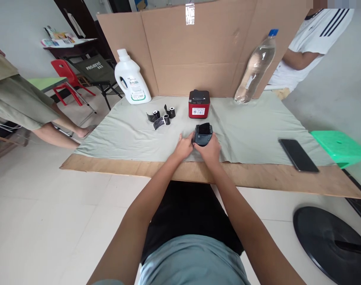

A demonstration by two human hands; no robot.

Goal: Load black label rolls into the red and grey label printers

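Observation:
A small dark grey device that looks like a portable label printer [203, 138] stands on the cloth near the table's front edge, with a glossy black part on its top. My right hand [210, 150] wraps round its right side, the thumb across its front. At its left side my left hand [184, 147] is closed against it, fingertips touching the side and the index finger raised a little. Just beyond the device sits a red and black box-shaped device [198, 105] with a white label. Several small black rolls [162, 117] with loose strips lie to the left.
A white detergent bottle [133, 81] and a tilted clear water bottle [255, 69] stand before a cardboard screen [195, 47]. A phone [298, 155] lies at the right table edge, beside a green stool [339, 144]. People stand at left [26, 99] and behind right [314, 43].

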